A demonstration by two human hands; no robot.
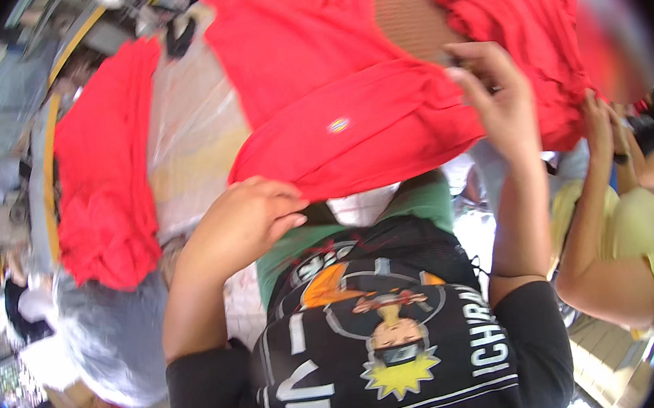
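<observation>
A red garment [341, 100] with a small oval badge lies across the table in front of me, its near part folded over and hanging at the edge. My left hand [246, 220] pinches the near hem at its left corner. At the garment's right side my right hand [501, 93] is raised, with thumb and forefinger curled toward each other. Something small and dark shows between those fingers, too blurred to name. My right hand is beside the cloth; whether it touches it I cannot tell.
A red cloth pile [107, 170] hangs over the table's left side, near a large clear plastic bag [111, 335]. More red garments [514, 21] are heaped at the right. Close on my right, a person in yellow [631, 253] has their hands at that heap.
</observation>
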